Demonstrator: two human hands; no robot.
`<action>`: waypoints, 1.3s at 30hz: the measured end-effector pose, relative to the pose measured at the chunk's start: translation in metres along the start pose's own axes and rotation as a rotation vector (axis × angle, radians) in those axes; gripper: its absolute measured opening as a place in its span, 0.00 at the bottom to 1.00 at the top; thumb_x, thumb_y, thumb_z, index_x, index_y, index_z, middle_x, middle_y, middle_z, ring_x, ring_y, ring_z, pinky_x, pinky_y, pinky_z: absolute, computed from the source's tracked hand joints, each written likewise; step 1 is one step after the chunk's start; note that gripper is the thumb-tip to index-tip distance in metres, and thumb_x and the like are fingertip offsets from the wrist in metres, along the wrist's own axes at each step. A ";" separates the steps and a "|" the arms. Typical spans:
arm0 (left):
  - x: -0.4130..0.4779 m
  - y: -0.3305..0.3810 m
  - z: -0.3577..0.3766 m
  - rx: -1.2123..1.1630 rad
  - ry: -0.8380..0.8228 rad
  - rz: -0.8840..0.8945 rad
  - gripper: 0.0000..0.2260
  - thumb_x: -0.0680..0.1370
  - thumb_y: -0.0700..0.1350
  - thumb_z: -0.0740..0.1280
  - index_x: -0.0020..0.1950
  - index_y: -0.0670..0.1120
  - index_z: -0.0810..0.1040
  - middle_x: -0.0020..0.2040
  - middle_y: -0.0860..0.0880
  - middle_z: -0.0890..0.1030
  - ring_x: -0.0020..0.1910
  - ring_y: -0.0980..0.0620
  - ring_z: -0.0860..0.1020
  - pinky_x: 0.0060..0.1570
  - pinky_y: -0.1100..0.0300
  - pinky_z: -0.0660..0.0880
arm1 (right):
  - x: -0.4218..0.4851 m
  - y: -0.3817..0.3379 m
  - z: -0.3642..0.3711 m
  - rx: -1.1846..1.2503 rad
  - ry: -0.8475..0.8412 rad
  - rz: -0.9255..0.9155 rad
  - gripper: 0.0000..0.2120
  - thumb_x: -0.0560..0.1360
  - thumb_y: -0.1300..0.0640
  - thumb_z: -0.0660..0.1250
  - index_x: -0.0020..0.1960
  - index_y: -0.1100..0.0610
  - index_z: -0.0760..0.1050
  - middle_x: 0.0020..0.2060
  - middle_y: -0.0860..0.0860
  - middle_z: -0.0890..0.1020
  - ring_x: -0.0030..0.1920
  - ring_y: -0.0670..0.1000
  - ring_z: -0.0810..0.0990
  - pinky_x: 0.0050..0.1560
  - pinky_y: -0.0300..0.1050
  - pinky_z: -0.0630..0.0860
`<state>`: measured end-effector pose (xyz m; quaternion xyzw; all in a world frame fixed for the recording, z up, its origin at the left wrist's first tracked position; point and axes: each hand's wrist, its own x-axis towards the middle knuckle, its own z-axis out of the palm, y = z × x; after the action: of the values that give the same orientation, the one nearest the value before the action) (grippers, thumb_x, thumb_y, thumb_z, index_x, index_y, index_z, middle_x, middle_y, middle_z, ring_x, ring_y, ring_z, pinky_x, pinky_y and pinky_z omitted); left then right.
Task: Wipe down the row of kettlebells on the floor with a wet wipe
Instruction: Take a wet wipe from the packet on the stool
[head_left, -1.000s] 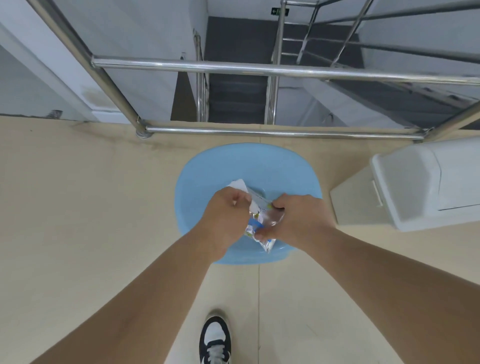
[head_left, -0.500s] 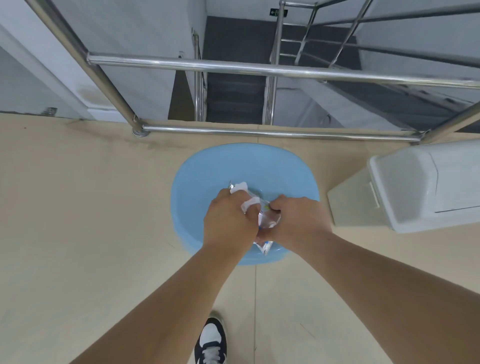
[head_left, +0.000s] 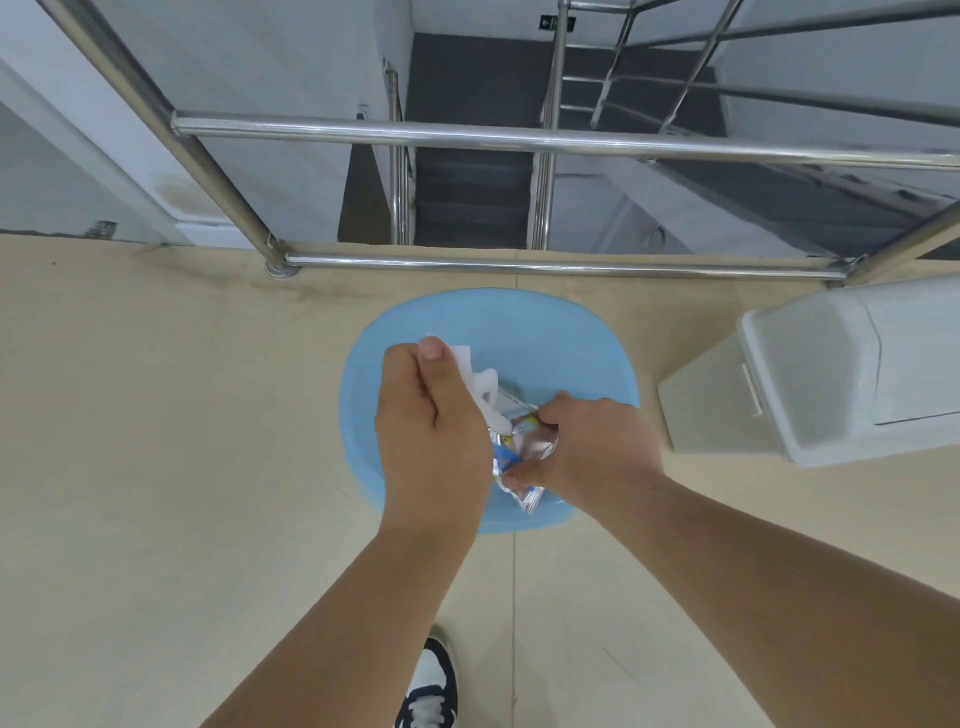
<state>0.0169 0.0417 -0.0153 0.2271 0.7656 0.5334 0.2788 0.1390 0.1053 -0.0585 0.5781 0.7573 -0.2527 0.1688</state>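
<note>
Left hand (head_left: 431, 431) pinches the wet wipe (head_left: 480, 382); right hand (head_left: 597, 447) grips the foil sachet (head_left: 530, 441). Draw the wipe out steadily, with the sachet clamped firmly, to avoid tearing.

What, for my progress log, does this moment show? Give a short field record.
left hand: pinches the wet wipe, which is partly out of the foil packet
right hand: grips the foil packet
beneath hands: blue plastic item; stool or basin, cannot tell
right side: white lidded bin on the floor
beyond: steel railing, stairwell
kettlebells: none in view
stage: wiping not started
</note>
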 end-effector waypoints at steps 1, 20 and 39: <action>-0.001 0.007 -0.001 -0.018 0.001 0.004 0.17 0.87 0.50 0.54 0.45 0.41 0.69 0.38 0.47 0.76 0.34 0.56 0.73 0.36 0.66 0.71 | 0.000 0.000 0.001 -0.002 0.000 -0.001 0.26 0.59 0.31 0.77 0.48 0.47 0.79 0.44 0.43 0.80 0.45 0.48 0.79 0.37 0.42 0.70; -0.018 0.072 -0.045 -0.248 -0.364 -0.529 0.07 0.80 0.44 0.70 0.54 0.42 0.81 0.49 0.46 0.87 0.50 0.44 0.87 0.56 0.44 0.82 | -0.016 0.002 -0.044 0.499 -0.266 0.101 0.21 0.71 0.45 0.75 0.56 0.58 0.79 0.52 0.55 0.82 0.55 0.58 0.81 0.58 0.49 0.77; -0.333 0.309 0.057 -0.029 -1.147 -0.208 0.10 0.82 0.63 0.59 0.56 0.71 0.79 0.58 0.62 0.84 0.58 0.61 0.82 0.65 0.52 0.76 | -0.436 0.176 -0.248 1.414 0.389 0.196 0.12 0.76 0.69 0.69 0.56 0.59 0.84 0.49 0.56 0.89 0.50 0.57 0.88 0.54 0.48 0.84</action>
<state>0.3177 -0.0327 0.3215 0.3994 0.5032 0.3051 0.7030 0.4371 -0.0597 0.3494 0.6482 0.3750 -0.5568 -0.3594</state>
